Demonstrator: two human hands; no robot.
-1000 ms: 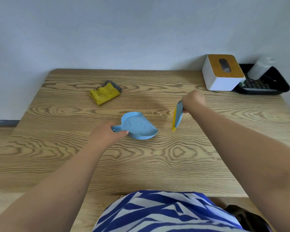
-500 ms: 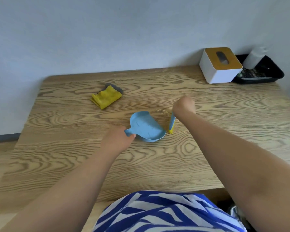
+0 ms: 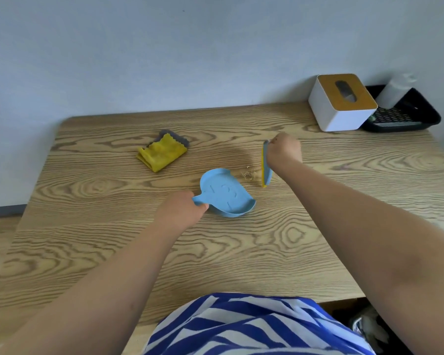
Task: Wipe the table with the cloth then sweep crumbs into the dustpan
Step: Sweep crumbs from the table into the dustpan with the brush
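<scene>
My left hand [image 3: 181, 210] grips the blue dustpan's [image 3: 224, 196] handle; crumbs [image 3: 249, 174] lie between it and the brush [image 3: 265, 166] in my right hand [image 3: 285, 151]. Folded yellow cloth [image 3: 162, 155] lies beyond.

Brush pulled back from the dustpan

Your right hand [image 3: 285, 150] has drawn the brush [image 3: 265, 167] away from the dustpan [image 3: 224, 196], where it nearly touched the rim half a second ago; a gap has opened, exposing the crumbs [image 3: 249, 174] between them. Your left hand [image 3: 183, 208] has turned the dustpan's mouth slightly.
</scene>
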